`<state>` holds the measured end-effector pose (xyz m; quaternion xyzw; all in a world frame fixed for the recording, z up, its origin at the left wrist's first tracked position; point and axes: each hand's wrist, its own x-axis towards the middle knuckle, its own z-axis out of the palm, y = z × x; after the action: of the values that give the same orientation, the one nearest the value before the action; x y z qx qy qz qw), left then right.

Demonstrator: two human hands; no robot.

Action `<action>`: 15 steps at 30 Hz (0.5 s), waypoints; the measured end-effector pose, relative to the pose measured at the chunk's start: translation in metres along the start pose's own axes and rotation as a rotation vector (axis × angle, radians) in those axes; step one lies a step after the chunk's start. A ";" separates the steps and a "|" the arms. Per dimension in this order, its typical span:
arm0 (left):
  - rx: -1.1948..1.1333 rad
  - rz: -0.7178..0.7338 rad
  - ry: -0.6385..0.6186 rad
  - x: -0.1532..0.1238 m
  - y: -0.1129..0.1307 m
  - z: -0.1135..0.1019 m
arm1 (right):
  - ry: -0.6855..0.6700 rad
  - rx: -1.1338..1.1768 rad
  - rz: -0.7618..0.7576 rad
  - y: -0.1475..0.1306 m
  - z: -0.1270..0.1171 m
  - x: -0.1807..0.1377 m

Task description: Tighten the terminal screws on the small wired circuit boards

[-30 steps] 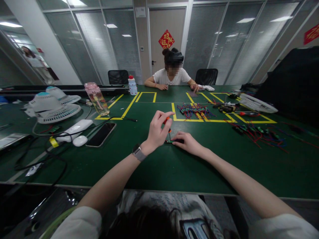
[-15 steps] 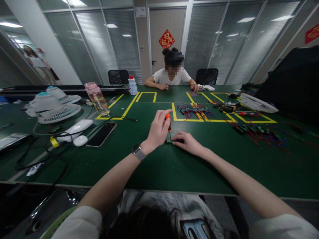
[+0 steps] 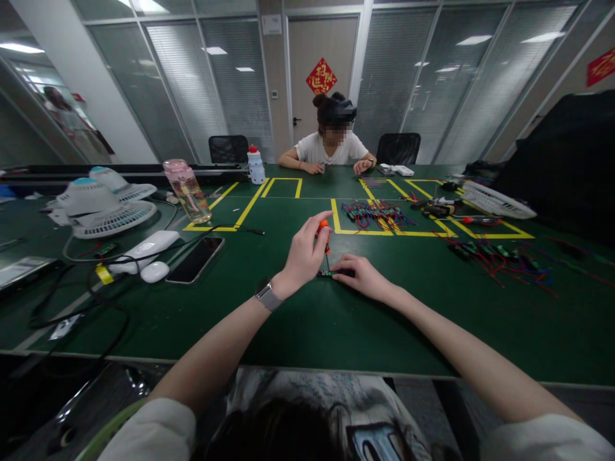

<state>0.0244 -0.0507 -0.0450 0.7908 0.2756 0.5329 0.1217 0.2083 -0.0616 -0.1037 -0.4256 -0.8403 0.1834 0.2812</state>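
Observation:
My left hand (image 3: 305, 248) is closed around the orange and black handle of a screwdriver (image 3: 327, 246). The shaft points down, its tip at a small green circuit board (image 3: 325, 273) that lies on the green table. My right hand (image 3: 359, 274) rests on the table just right of the board, with thumb and index finger pinching its right end. Part of the board is hidden behind my fingers. Beyond my hands lies a bunch of small boards with red and blue wires (image 3: 375, 214).
More wired boards (image 3: 504, 256) lie on the right, near a red-handled tool (image 3: 480, 220). To the left are a phone (image 3: 196, 259), a white power strip (image 3: 144, 251), a pink-lidded bottle (image 3: 187, 192) and white fans (image 3: 113, 208). Across the table sits a person (image 3: 331, 144).
My hands stay in place; the screwdriver handle looks slightly turned. The hand of the person opposite has shifted left and back. A person in the far left background has moved slightly.

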 end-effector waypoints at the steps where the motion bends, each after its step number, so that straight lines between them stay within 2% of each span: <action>1: 0.020 0.010 0.013 0.000 0.000 0.000 | 0.001 0.001 -0.002 0.000 0.000 0.000; 5: 0.066 0.043 0.049 0.000 0.001 0.001 | 0.008 -0.001 -0.006 0.001 0.000 0.000; 15: -0.028 0.041 -0.001 -0.001 0.000 0.003 | 0.009 -0.011 -0.010 0.005 0.002 0.000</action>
<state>0.0269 -0.0514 -0.0468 0.7947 0.2518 0.5386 0.1219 0.2101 -0.0583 -0.1083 -0.4239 -0.8422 0.1753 0.2835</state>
